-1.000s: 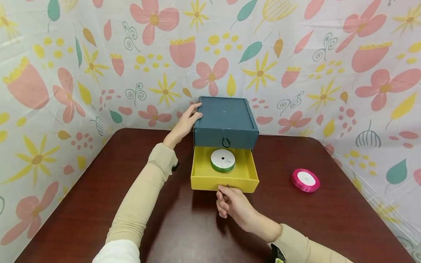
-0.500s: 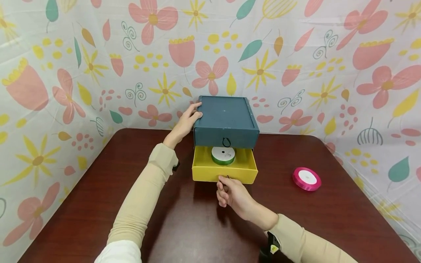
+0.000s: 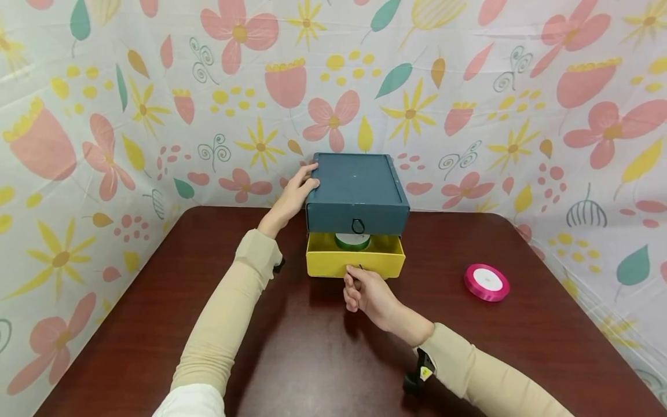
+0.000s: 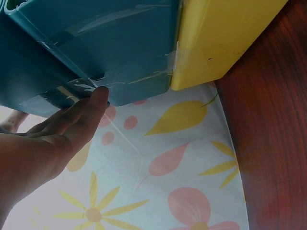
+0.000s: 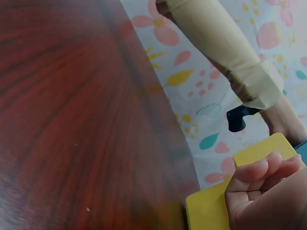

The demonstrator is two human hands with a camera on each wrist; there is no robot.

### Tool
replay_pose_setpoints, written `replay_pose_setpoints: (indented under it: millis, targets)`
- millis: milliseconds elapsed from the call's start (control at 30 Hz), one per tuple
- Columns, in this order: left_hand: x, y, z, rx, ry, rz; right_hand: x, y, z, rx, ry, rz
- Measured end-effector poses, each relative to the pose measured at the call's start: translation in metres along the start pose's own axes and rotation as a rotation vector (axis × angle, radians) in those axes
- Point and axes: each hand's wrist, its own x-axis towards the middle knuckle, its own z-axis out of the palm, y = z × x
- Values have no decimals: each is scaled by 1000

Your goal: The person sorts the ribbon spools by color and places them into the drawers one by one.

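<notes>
A two-tier drawer box stands at the back of the table, its dark blue upper part [image 3: 355,179] above a yellow drawer [image 3: 333,265] that is partly pulled out. Inside the drawer sits a green ribbon spool [image 3: 352,241] with a white face, half hidden under the blue front. My right hand [image 3: 371,295] pinches the yellow drawer's black loop pull at its front, fingers curled. Along the blue part's left side and top edge rests my left hand [image 3: 293,197], its fingers extended; in the left wrist view those fingers [image 4: 91,110] touch the blue side wall.
A pink ribbon spool [image 3: 487,282] lies on the dark red-brown table [image 3: 312,359], right of the drawer box. Another black loop pull [image 3: 358,226] hangs on the blue front. A flower-patterned cloth [image 3: 443,116] rises close behind the box.
My right hand has moved forward with the yellow drawer, which has slid farther in beneath the blue part, carrying the green spool partly out of sight. The left hand has stayed in place.
</notes>
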Motion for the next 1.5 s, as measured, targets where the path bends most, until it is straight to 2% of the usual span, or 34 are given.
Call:
replay_pose_setpoints:
  millis: [167,267,933,1067,1167,1300,1500]
  targets:
    - [-12,16,0,14,-1,-3,10,-4,-3,3,4,5]
    - [-14,19,1,17,0,-1,14,-6,-5,6,3,2]
    - [-14,19,1,22,0,-4,40,-14,-12,47,40,-2]
    - [-13,19,2,22,-1,-5,41,-14,-14,43,25,10]
    - [-13,18,2,20,-6,-2,36,-10,-16,-9,-22,43]
    - [-13,19,1,21,-12,0,25,-2,-18,-99,-73,129]
    - [-13,18,1,20,-13,3,21,7,-25,-89,-1,285]
